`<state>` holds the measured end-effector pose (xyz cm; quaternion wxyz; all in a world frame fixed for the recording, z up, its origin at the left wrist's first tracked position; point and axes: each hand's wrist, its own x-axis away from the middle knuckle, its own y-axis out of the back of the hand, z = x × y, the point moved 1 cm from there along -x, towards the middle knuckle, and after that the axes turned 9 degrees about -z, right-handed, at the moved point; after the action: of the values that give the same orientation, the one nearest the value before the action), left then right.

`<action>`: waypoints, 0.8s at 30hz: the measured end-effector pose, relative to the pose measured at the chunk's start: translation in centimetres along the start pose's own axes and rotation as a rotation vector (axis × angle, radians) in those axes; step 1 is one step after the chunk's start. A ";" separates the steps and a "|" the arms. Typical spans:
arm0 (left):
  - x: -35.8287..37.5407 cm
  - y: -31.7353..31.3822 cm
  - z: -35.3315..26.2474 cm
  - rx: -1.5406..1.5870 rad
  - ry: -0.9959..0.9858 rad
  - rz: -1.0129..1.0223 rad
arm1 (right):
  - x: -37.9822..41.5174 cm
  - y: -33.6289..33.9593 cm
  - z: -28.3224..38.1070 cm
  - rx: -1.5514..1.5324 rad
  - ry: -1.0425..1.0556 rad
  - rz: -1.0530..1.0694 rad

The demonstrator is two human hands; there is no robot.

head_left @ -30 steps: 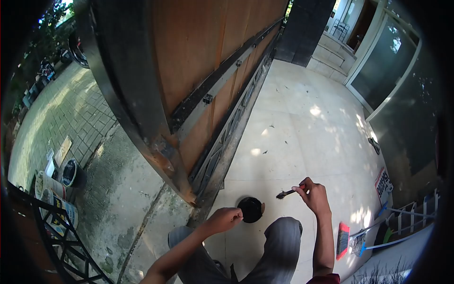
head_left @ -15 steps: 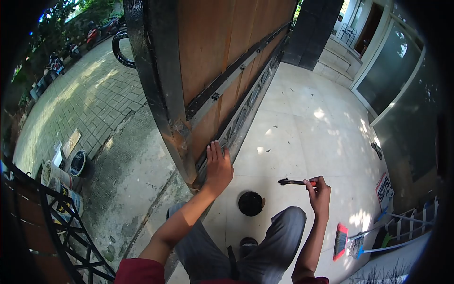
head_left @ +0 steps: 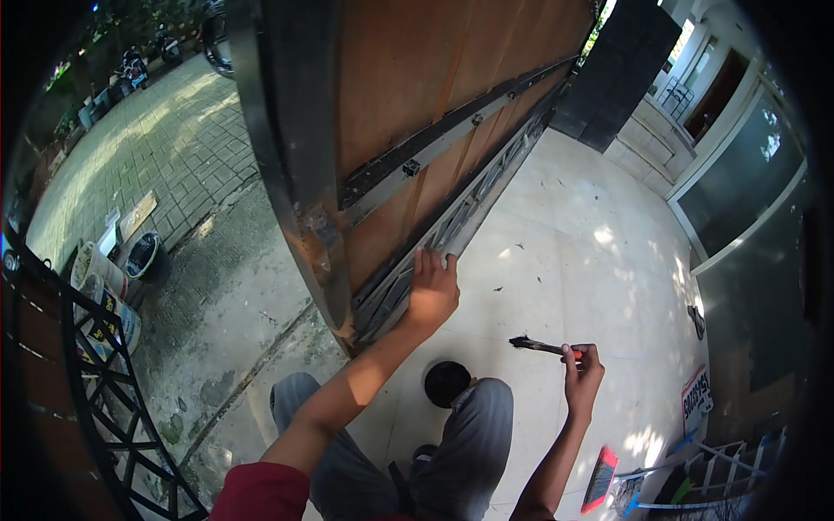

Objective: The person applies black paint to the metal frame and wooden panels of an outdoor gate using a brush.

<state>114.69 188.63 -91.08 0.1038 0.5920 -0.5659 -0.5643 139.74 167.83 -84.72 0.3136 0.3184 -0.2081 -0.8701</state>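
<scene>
My left hand [head_left: 433, 291] rests with its fingertips on the lower metal frame of a wooden gate [head_left: 395, 95], near the gate's bottom end. Between the fingers of my right hand [head_left: 584, 375] is the red handle of a paintbrush [head_left: 543, 346], its black bristles pointing left over the tiled floor. A round container of black paint [head_left: 446, 384] stands on the tiles by my knee, below and between my hands. Black strips and bare grey metal [head_left: 465, 217] run along the gate's lower part.
Buckets [head_left: 106, 271] and a dark tub [head_left: 143, 255] stand at the left beside a black lattice railing [head_left: 122, 404]. A red brush head [head_left: 599, 479], a sign [head_left: 696, 399] and a ladder [head_left: 725, 473] are at the lower right. Glass doors [head_left: 738, 174] stand beyond.
My view has shifted and come nearer the gate. My left hand has moved along the gate's lower frame, away from its near corner. The paintbrush is still in my right hand.
</scene>
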 end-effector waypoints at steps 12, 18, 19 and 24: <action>20.2 3.5 1.0 0.476 0.435 -0.131 | 5.3 -6.4 -7.6 0.054 -0.151 0.234; 16.2 9.1 4.7 0.381 0.394 -1.064 | 6.9 -6.7 -9.1 -0.009 -0.198 0.314; 14.2 9.7 5.7 0.496 0.522 -1.108 | 7.1 -6.9 -9.3 -0.029 -0.177 0.323; 10.4 6.5 10.8 1.044 0.592 -0.910 | 7.6 -8.2 -9.8 -0.048 -0.228 0.294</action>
<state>99.74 183.80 -95.53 -0.2861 0.8666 -0.4080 -0.0274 138.52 166.99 -99.56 0.4191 0.1765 -0.2657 -0.8501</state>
